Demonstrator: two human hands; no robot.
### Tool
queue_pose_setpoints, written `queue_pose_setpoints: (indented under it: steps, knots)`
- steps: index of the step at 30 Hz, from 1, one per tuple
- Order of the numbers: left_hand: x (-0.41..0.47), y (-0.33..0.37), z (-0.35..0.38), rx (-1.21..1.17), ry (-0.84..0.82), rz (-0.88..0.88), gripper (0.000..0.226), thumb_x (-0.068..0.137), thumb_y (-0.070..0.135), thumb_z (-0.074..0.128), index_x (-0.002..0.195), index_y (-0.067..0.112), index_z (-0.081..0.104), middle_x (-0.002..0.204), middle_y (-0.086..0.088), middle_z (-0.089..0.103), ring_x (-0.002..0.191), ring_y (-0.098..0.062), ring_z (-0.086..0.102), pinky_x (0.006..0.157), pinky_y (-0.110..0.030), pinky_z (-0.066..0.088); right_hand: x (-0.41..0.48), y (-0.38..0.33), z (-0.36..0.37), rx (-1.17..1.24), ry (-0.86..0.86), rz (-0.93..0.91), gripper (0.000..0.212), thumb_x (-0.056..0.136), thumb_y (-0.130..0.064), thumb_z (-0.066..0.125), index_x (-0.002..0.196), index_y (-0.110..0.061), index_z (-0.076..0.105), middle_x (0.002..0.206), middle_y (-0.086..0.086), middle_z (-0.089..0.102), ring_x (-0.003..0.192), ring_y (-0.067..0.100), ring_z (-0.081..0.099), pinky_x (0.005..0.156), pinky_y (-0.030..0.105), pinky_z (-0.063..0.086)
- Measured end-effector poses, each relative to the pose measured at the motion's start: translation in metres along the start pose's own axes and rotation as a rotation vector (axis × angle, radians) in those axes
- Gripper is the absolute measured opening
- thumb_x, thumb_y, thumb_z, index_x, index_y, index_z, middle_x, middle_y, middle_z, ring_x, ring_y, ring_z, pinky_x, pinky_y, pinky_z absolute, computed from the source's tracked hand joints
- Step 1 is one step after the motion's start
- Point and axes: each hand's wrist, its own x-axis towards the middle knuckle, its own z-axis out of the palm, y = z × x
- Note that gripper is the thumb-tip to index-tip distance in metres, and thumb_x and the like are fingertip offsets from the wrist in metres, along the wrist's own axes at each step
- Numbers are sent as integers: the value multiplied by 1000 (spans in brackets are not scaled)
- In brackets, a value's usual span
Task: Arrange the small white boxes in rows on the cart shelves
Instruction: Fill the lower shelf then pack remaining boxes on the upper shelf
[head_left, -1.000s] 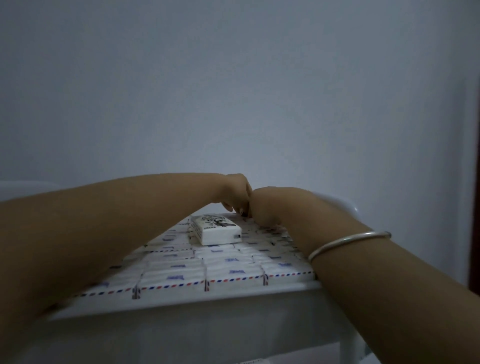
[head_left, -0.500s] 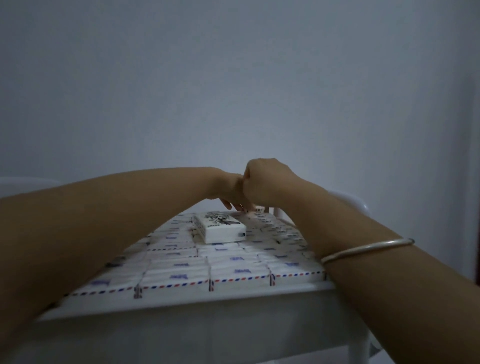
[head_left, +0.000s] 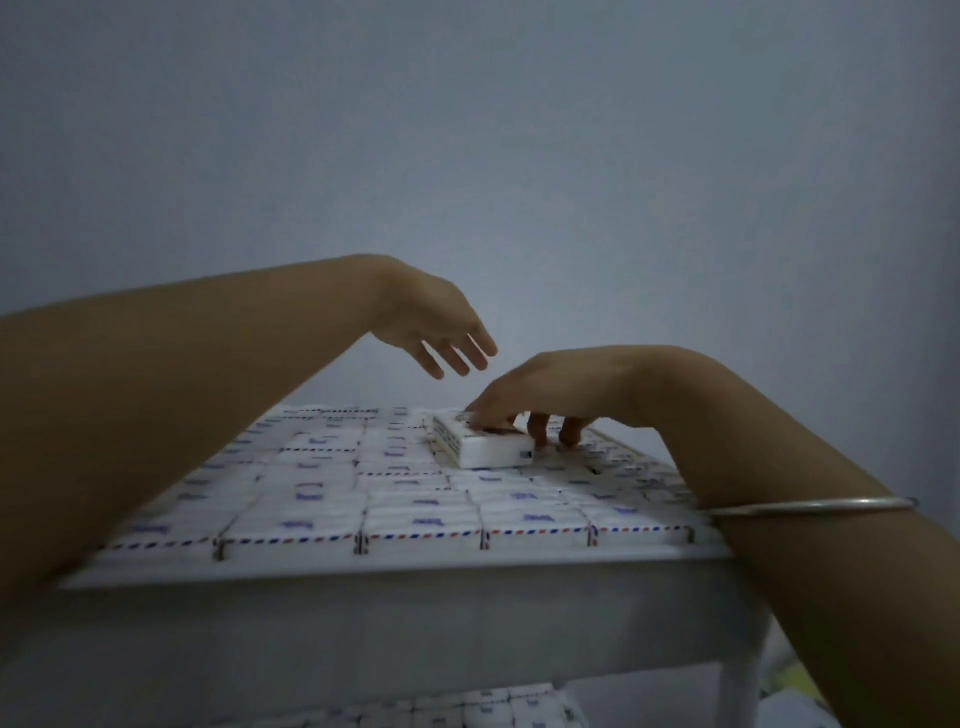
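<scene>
The top shelf (head_left: 389, 566) of the cart is seen from low down, with both forearms stretched out over it. Its surface is covered by a packed layer of small white boxes (head_left: 322, 488), laid flat in straight rows, and red and blue striped edging is shown along the row nearest the elbows.

One single box (head_left: 483, 447) is set on top of that layer, directly beneath the right hand (head_left: 550, 384) and below and slightly to the right of the left hand (head_left: 431, 322). It lies flat, turned a little askew to the rows under it.

The right hand is lowered onto this box with its fingers (head_left: 537, 428) bent downward. The far end of the lid is touched by the fingertips nearest the left hand, while two other fingertips are planted on the layer just beside the box's right flank. The thumb is hidden, so it cannot be told whether the box is gripped or only touched.

The left hand is held in the air, apart from the right hand and clear of every box, with its fingers straight and slightly spread, and nothing is held in it.

A thin metal bangle (head_left: 810, 505) is worn on the right forearm. Beneath the forearms, more white boxes (head_left: 493, 706) are glimpsed on a lower shelf, beside a white cart leg (head_left: 737, 691). A plain grey wall (head_left: 519, 156) is seen beyond both hands.
</scene>
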Motion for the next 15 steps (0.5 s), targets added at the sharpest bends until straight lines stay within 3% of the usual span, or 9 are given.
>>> queue_pose_setpoints:
  steps: [4, 6, 8, 10, 12, 15]
  knots:
    - [-10, -24, -3, 2, 129, 40, 42, 96, 0, 33, 102, 20, 69, 112, 2, 69, 105, -12, 64, 83, -31, 55, -5, 2, -2, -30, 13, -24, 34, 79, -56, 67, 98, -27, 69, 94, -10, 67, 78, 7, 61, 64, 21, 48]
    - [-8, -30, 4, 9, 162, 64, 42, 95, -2, 34, 96, 23, 69, 117, 2, 66, 110, -11, 61, 87, -32, 54, -3, 5, -7, 115, 226, -33, 31, 78, -43, 75, 98, -22, 66, 87, -5, 69, 69, 6, 61, 59, 21, 49]
    - [-7, -28, 13, -10, 165, 89, 42, 95, -3, 36, 91, 25, 67, 125, 1, 61, 117, -13, 56, 93, -33, 52, -1, 10, -12, 208, 545, -6, 35, 81, -34, 73, 109, -19, 59, 89, 1, 66, 71, 13, 59, 59, 25, 48]
    - [-6, -21, 24, 26, 160, 117, 43, 95, -3, 35, 100, 24, 68, 133, 0, 56, 123, -14, 50, 96, -31, 48, 0, 17, -15, -7, 827, 39, 43, 89, -28, 61, 129, -25, 45, 97, 3, 60, 79, 21, 56, 64, 30, 42]
    - [-6, -13, 38, 104, 126, 151, 46, 95, -2, 34, 119, 22, 64, 141, -1, 50, 131, -16, 44, 103, -30, 41, 1, 24, -18, -323, 1000, 57, 43, 91, -23, 53, 132, -28, 42, 106, 8, 60, 84, 27, 53, 67, 31, 37]
    - [-9, 1, 60, 205, 19, 209, 49, 94, 0, 38, 136, 20, 52, 149, 0, 42, 138, -16, 36, 107, -26, 30, 3, 25, -18, -437, 1045, 102, 32, 90, -21, 51, 122, -25, 53, 108, 8, 62, 84, 27, 54, 65, 30, 34]
